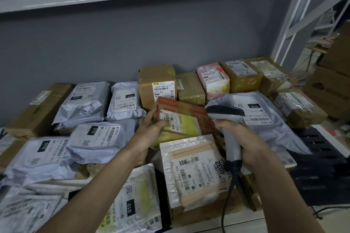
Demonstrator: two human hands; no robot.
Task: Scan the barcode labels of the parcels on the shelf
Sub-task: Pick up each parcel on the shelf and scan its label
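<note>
— On the shelf [265, 219], right in the middle of the heap, what's that left hand [149, 128] got?

— A red and brown carton [191, 115], tipped up off the pile. The fingers curl over its left edge, the thumb lies on its white barcode label [170, 119], so that grip is clamped on the carton.

— And the right hand [244, 143]?

— Wrapped tight round the handle of a grey barcode scanner [227, 119]. Its dark head sits just right of the carton, pointing left over it. A black cable [227, 200] hangs from the handle's foot.

— The other parcels?

— Grey poly mailers [98, 138] to the left, brown boxes [157, 83] along the grey wall [132, 43], a pink one [213, 79] among them. A silver bubble mailer [193, 172] marked 4032 lies just below the carton.
</note>
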